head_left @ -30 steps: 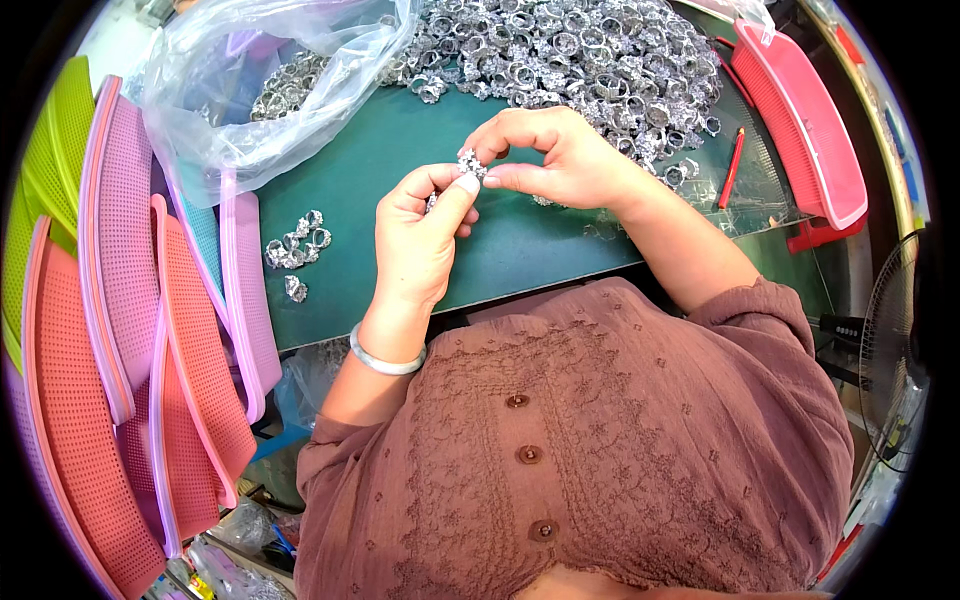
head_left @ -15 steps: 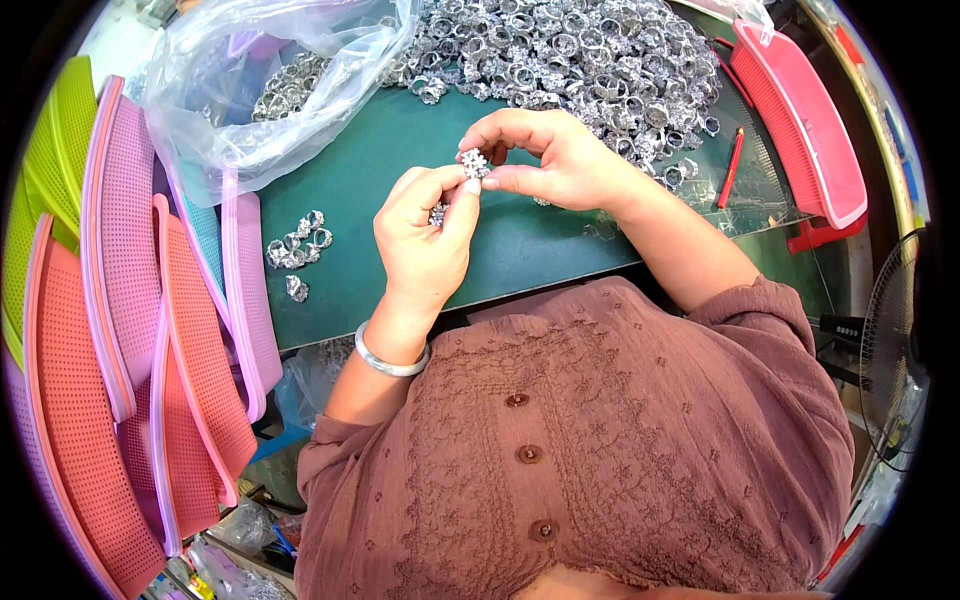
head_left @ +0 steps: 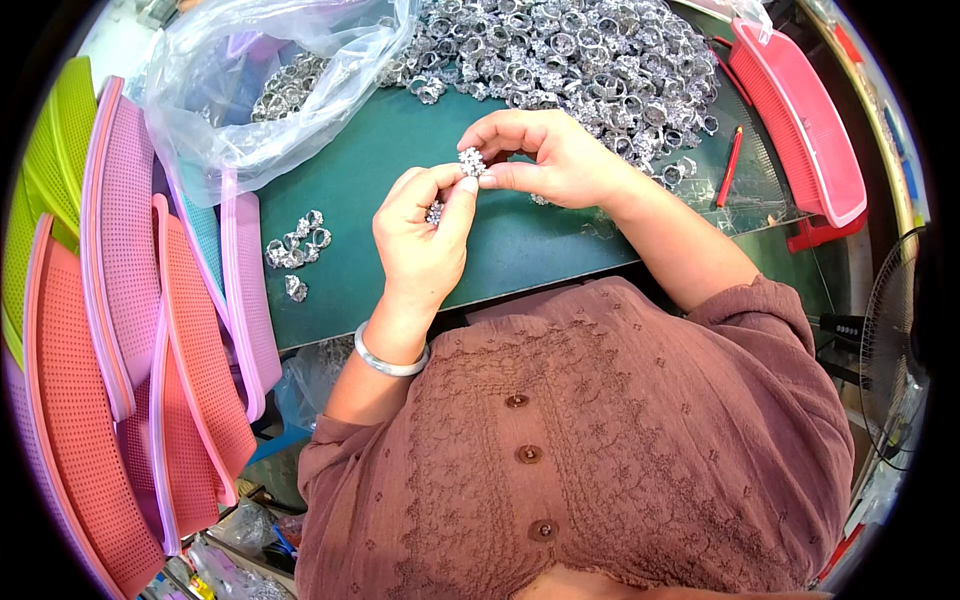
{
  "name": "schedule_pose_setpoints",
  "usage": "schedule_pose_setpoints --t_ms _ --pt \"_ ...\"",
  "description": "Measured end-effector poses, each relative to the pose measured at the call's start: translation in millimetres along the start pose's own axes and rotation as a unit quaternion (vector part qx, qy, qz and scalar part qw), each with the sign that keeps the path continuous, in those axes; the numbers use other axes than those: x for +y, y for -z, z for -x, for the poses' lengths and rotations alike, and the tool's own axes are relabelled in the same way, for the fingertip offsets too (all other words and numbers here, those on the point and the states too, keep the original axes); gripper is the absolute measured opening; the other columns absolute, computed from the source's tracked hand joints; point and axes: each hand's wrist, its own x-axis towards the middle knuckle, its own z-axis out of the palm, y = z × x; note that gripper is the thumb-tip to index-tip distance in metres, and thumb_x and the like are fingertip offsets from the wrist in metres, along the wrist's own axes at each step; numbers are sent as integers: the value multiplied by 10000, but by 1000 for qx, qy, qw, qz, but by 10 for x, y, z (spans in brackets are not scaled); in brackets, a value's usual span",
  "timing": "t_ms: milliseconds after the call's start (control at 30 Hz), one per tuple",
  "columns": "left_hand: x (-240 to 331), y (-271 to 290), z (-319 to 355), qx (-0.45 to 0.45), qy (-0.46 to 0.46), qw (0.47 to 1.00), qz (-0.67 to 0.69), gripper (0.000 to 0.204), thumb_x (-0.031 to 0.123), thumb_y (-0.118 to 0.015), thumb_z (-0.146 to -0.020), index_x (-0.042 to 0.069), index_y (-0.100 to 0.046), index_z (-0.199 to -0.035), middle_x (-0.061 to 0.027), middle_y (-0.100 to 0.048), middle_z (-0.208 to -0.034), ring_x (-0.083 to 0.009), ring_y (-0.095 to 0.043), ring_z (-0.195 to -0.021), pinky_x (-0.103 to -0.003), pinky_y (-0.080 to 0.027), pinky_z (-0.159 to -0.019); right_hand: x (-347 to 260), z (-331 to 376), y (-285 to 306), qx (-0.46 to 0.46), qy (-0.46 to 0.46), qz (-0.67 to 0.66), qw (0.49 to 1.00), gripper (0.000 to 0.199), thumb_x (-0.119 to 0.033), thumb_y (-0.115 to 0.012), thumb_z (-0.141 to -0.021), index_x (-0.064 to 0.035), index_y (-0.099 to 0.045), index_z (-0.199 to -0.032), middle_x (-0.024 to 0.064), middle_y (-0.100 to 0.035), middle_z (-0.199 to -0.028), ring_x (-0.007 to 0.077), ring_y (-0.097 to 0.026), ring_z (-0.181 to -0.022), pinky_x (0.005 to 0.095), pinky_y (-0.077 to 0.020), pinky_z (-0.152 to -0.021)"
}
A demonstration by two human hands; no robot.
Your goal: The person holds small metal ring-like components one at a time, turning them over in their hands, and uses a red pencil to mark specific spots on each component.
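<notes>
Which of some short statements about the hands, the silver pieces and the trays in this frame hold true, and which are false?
1. Both hands, left hand and right hand, meet at one small sparkly silver piece. True.
2. The big heap of silver rings lies in a red basket. False: it lies on the green mat.
3. A small cluster of silver rings sits on the mat to the left of the left hand. True.
4. The clear plastic bag holds nothing. False: silver rings show inside it.
5. The left wrist is bare. False: it wears a silver bangle.
</notes>
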Motion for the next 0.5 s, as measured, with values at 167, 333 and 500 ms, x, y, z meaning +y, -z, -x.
schedule_pose_setpoints --t_ms 167,333,500 --pt "1 7 5 0 8 1000 5 86 -11 -598 -767 -30 -614 -849 22 -498 -688 -31 -413 -604 -171 -320 -531 -3 -4 -9 -2 -4 -3 1000 248 -109 -636 -763 -19 -557 -980 66 -632 -890 137 -604 -860 264 -464 -770" --pt "-3 12 7 -4 9 1000 2 84 -8 -595 -771 -29 -615 -850 24 -498 -691 -29 -410 -600 -169 -314 -526 6 0 -11 -4 -15 -13 1000 248 -108 -635 -763 -23 -558 -983 63 -629 -902 139 -596 -877 268 -463 -775" --pt "-14 10 10 -2 7 1000 7 87 -11 -594 -772 -30 -614 -854 22 -508 -703 -28 -417 -607 -168 -320 -532 9 8 -15 1 -11 -23 1000 246 -95 -632 -763 -29 -555 -987 59 -625 -909 135 -588 -879 269 -457 -789"
